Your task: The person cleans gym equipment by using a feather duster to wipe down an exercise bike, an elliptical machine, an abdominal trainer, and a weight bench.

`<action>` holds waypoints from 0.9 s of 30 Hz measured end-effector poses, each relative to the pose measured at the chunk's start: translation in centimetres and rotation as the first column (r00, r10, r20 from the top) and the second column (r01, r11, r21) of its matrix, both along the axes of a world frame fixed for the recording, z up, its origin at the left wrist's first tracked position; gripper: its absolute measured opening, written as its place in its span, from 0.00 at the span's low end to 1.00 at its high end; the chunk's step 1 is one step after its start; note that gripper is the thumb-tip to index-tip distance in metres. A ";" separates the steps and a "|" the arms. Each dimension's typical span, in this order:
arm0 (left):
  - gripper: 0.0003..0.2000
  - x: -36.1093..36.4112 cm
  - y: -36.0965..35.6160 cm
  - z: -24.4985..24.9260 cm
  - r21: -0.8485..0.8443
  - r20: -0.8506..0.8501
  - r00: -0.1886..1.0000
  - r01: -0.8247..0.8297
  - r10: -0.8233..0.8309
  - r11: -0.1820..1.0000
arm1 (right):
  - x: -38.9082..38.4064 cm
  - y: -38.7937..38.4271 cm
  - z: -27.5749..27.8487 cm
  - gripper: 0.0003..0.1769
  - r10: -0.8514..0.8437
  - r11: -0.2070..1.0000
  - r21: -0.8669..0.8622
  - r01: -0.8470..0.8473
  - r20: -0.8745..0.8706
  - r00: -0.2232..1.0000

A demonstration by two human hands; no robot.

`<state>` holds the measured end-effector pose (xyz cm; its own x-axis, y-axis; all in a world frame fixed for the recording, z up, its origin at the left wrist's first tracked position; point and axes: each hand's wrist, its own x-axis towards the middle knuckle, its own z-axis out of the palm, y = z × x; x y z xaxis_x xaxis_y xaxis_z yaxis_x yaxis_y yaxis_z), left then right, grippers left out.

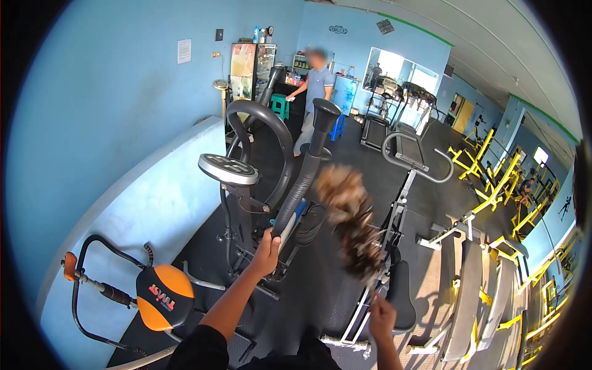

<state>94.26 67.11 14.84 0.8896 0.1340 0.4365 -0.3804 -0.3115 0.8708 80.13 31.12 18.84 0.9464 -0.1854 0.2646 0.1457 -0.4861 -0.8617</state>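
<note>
My left hand (pixel 266 254) is closed round the lower end of a black padded handlebar (pixel 296 188) on an elliptical trainer. The trainer's grey console (pixel 228 169) sits just left of that bar, with a curved black handle (pixel 285 135) behind it. In my right hand (pixel 382 316) is the thin handle of a feather duster, gripped low down. The duster's brown and cream feathers (pixel 351 222) point up and away from me, slightly smeared by motion. They are apart from the handlebar, to its right.
An orange and black twist machine (pixel 164 298) stands at left by a low wall (pixel 142 206). Right of me is an exercise machine with a black seat (pixel 402 296). A person (pixel 317 86) stands at the back near a green stool (pixel 280 106). Yellow-framed equipment (pixel 505 185) lines the right side.
</note>
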 end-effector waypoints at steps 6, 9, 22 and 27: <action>0.20 -0.2 0.4 0.3 -0.058 -0.049 0.996 0.068 -0.071 0.996 | 1.5 4.7 9.0 0.17 0.145 0.984 -0.167 -0.063 0.541 0.828; 0.21 -0.1 0.8 -0.5 -0.259 -0.034 0.993 0.103 -0.116 0.960 | 3.1 7.3 7.3 0.20 0.240 0.943 -0.326 -0.072 0.514 0.823; 0.32 -7.2 4.1 -1.7 -0.537 -0.287 0.952 -0.249 0.103 0.806 | 0.6 5.2 -6.9 0.21 0.388 0.859 -0.393 -0.327 0.085 0.918; 0.28 -8.0 3.6 -4.1 -0.537 -0.337 0.932 -0.304 0.131 0.787 | 1.3 3.4 -13.0 0.19 0.324 0.707 -0.577 -0.408 -0.249 0.913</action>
